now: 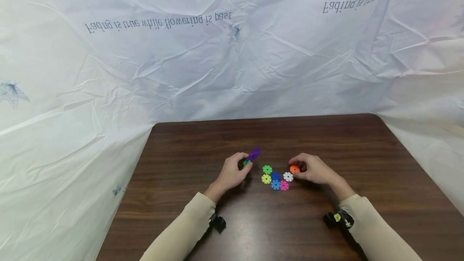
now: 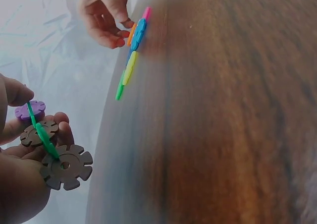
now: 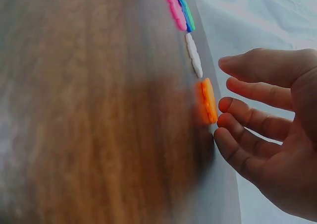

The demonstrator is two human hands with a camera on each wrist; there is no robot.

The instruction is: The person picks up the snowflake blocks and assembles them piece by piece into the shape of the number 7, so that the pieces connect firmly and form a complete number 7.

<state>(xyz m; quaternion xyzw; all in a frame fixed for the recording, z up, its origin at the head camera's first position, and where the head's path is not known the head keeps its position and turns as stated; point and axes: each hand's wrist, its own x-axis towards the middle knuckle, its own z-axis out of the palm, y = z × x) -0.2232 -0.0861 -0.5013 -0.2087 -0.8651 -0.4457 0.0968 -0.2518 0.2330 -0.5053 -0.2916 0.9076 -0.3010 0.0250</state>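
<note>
My left hand (image 1: 231,171) grips a joined chain of notched plastic discs above the table. In the left wrist view the chain has a purple disc (image 2: 30,110), green discs (image 2: 46,140) and grey-brown discs (image 2: 67,168) slotted into one another. My right hand (image 1: 316,169) hovers beside an orange notched disc (image 3: 210,101), its fingers spread and slightly bent around it, with a gap visible in the right wrist view. Left of the orange disc lies a white disc (image 1: 288,177).
Between the hands lie loose discs: light green (image 1: 267,169), yellow (image 1: 266,179), dark blue (image 1: 276,176), light blue (image 1: 275,185) and pink (image 1: 284,185). They rest on a dark wooden table (image 1: 188,144). A white printed sheet (image 1: 203,59) hangs behind and beside it.
</note>
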